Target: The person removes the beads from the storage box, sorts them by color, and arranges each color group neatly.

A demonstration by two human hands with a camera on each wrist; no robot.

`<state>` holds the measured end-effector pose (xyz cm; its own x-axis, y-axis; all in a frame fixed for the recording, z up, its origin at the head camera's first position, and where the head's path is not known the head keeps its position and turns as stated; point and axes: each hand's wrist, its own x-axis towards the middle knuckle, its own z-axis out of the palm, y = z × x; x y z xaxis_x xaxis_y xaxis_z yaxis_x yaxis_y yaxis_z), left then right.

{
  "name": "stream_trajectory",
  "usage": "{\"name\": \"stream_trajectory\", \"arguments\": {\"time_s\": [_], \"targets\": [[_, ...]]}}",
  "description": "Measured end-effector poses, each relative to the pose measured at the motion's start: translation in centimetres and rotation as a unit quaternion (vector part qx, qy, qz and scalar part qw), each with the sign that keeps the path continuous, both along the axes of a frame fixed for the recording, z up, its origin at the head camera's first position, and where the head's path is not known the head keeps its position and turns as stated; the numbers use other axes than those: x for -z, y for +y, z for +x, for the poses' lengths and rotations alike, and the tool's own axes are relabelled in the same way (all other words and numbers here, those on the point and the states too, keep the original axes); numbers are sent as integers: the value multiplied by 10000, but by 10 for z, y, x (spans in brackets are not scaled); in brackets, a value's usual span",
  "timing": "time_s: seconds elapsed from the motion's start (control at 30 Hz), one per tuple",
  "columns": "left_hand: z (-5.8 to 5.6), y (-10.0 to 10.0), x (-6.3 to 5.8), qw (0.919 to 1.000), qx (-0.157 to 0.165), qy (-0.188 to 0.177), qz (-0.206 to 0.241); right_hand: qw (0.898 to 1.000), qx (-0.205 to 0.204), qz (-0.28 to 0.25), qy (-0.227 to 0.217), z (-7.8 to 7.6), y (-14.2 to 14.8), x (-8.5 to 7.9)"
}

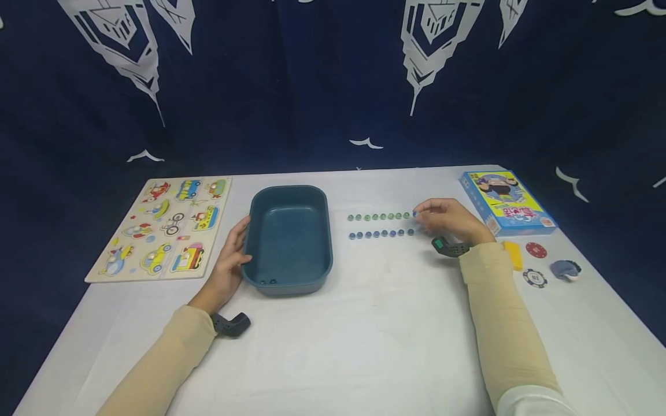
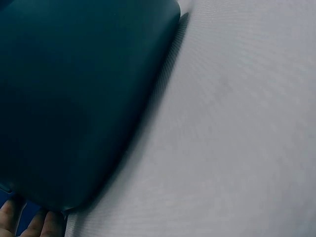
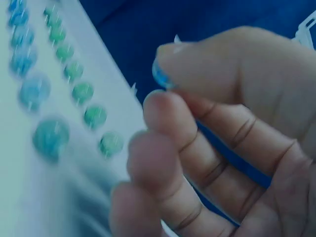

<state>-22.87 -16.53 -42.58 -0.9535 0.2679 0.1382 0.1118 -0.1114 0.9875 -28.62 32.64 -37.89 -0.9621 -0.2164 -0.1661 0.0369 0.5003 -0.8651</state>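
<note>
Right hand (image 1: 450, 221): thumb and forefinger are pinching a small blue glass marble (image 1: 414, 214) just beyond the right end of the green row; the other fingers are curling in loosely.

Left hand (image 1: 226, 263): holding the left side of a deep, rounded-rectangular, dark teal tub (image 1: 288, 242), thumb hooking over the rim, fingers lying along the outer wall.

Wrists: each is wearing a black device above a beige sleeve (image 1: 512, 323).

Marbles: a straight row of green glass marbles (image 1: 383, 216) is running left to right beside the tub; a parallel row of blue glass marbles (image 1: 384, 233) is lying nearer the person. Two small dark balls (image 1: 267, 282) are resting inside the tub, at its near end.

Left of the tub: a pale puzzle board with colourful vehicle pictures (image 1: 164, 240) is lying flat.

Beyond the right hand: a blue-and-yellow printed box (image 1: 507, 199) is lying near a yellow block (image 1: 513, 255), a red round chip (image 1: 536, 249), a black-and-white round chip (image 1: 535, 278) and a small grey-blue item (image 1: 565, 269), its kind unclear.

Ground: a white cloth (image 1: 364, 341) is covering the table; a navy curtain with white print (image 1: 286, 86) is hanging behind.
</note>
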Motion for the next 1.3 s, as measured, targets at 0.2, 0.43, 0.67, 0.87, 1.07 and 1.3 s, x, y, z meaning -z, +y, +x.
{"name": "stream_trajectory", "arguments": {"time_s": [0.2, 0.43, 0.67, 0.87, 1.07, 1.3], "targets": [[0, -1, 0, 10000, 30, 3, -7, 9984, 250, 334, -371, -5, 9, 14], [0, -1, 1, 10000, 25, 14, -82, 9975, 52, 652, -261, -4, 8, 14], [2, -1, -1, 10000, 49, -16, -51, 9968, -107, 765, -220, -2, 7, 13], [2, -1, -3, 10000, 71, -6, -50, 9968, -162, 762, -201, -2, 7, 13], [1, -2, -2, 10000, 57, -35, -54, 9971, -48, 760, -3, -1, -2, 0], [1, -2, 0, 9999, 137, 28, 4, 9958, -210, 320, 837, 2, -33, -30]]}}
